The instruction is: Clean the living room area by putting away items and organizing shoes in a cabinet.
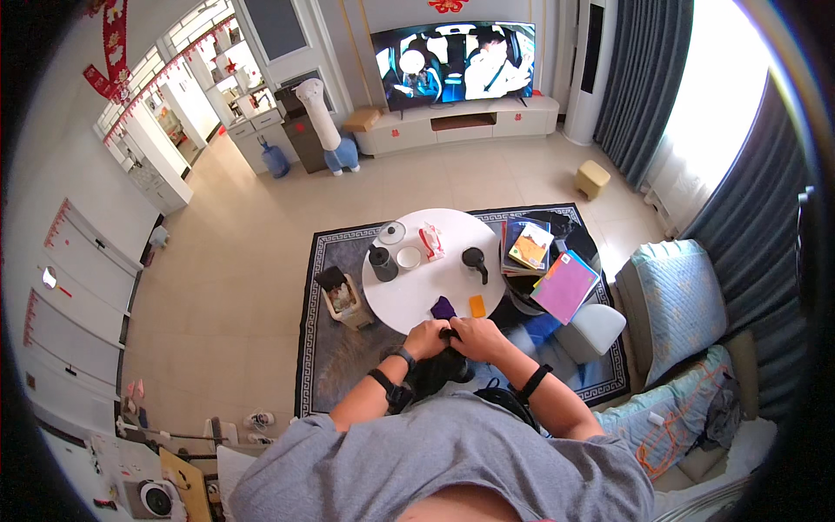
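Note:
My left hand [427,338] and my right hand [479,338] meet at the near edge of the white round table [424,287]. Between their fingers is a small black object [448,333], mostly covered, so its kind cannot be told. Just beyond my fingertips lies a crumpled dark purple cloth [443,308]. An orange rectangular pad [478,306] rests to its right. Farther back stands a dark round vessel [472,256] with a black handle pointing towards me. A dark grey kettle [383,263], a white bowl [409,257], a glass lid [392,233] and a red-and-white packet [431,241] occupy the far left part.
Books [530,245] and a pink folder [565,287] cover a black side table on the right. A grey-white stool [591,333] stands near it. Left of the table is a filled waste bin [349,303]. A patterned rug [326,372] lies underneath.

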A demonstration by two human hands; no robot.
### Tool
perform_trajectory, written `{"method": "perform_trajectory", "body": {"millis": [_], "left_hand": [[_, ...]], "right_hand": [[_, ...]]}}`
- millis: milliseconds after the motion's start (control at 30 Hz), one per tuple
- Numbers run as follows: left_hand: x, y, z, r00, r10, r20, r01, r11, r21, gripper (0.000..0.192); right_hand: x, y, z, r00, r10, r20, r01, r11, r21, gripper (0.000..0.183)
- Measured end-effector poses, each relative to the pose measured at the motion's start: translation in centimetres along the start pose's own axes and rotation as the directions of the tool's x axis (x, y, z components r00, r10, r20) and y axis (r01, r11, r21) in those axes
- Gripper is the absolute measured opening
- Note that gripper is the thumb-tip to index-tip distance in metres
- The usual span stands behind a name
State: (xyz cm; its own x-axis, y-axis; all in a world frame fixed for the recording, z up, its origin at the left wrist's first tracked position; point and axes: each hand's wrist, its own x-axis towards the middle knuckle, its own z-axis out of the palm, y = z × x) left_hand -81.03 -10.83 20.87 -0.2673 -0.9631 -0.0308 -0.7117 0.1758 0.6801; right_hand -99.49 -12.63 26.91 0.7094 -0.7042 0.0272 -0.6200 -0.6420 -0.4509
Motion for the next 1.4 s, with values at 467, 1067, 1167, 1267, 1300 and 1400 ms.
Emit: {"method": "perform_trajectory", "body": {"millis": [467,1067,1167,1267,1300,1400], "left_hand": [[0.1,-0.5,-0.4,0.975,0.007,-0.222,-0.035,0.992,-0.123,0.031],[-4.9,-4.7,0.6,0.868,-0.425,-0.258,0.411,0.905,-0.108,0.052],[-6.7,-5.5,2.4,0.822,-0.436,-0.366,0.415,0.899,-0.14,0.048],[-7.2,-4.3,4.5,0.717,-0.515,-0.47,0.492,0.851,-0.181,0.047],[-7.8,-5.4,5.5,0.733,-0.524,-0.434,0.466,0.852,-0.241,0.044],[-9.8,-7.4,8.7,0.616,-0.652,-0.443,0.601,0.752,-0.27,0.042]], "right_hand": [[-0.6,1.6,-3.0,0.99,0.106,-0.093,-0.106,0.994,0.007,0.023],[-4.2,12.5,5.2,0.908,0.274,0.317,-0.293,0.956,0.015,0.036],[-3.7,13.9,9.4,0.861,0.344,0.374,-0.402,0.911,0.089,0.037],[-3.8,16.3,16.7,0.821,0.383,0.423,-0.457,0.886,0.085,0.041],[-4.2,16.6,19.5,0.815,0.376,0.441,-0.466,0.877,0.114,0.043],[-5.1,15.3,24.1,0.722,0.412,0.556,-0.515,0.857,0.033,0.045]]}}
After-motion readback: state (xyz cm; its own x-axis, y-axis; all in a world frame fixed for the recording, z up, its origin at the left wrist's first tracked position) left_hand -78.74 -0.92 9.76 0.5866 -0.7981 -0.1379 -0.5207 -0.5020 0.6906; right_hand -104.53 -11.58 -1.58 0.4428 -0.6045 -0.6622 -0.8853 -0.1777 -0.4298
